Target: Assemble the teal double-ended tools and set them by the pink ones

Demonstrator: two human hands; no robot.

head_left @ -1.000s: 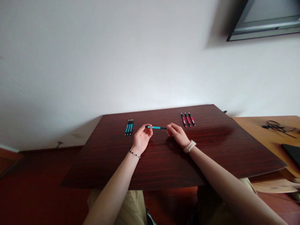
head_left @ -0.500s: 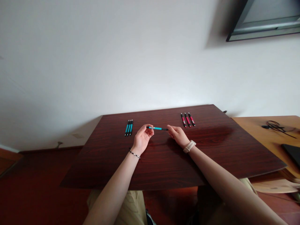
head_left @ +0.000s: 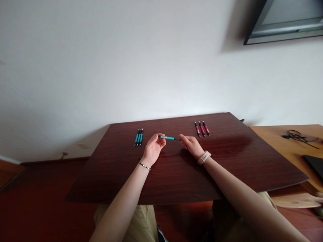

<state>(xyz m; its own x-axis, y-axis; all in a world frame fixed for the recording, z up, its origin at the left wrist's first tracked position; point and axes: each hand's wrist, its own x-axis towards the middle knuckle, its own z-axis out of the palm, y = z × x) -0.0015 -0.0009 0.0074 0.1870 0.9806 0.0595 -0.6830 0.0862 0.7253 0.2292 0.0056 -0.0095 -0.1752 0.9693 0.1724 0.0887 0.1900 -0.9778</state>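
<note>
A turquoise pen [head_left: 168, 137] with black ends lies crosswise between my two hands, a little above the table. My left hand [head_left: 154, 146] pinches its left end, palm partly turned up. The fingertips of my right hand [head_left: 191, 144] are closed on its black right end. To the left, three turquoise pens [head_left: 138, 137] lie side by side on the table. Three pink pens [head_left: 202, 129] with black ends rest in a spaced row beyond my right hand.
The dark wooden table [head_left: 176, 181] stands close to a white wall [head_left: 151, 60]. On the right, a lighter wooden desk [head_left: 272, 134] holds a black cable [head_left: 297, 135] and a dark flat object [head_left: 314, 164]. A screen [head_left: 290, 20] hangs at upper right.
</note>
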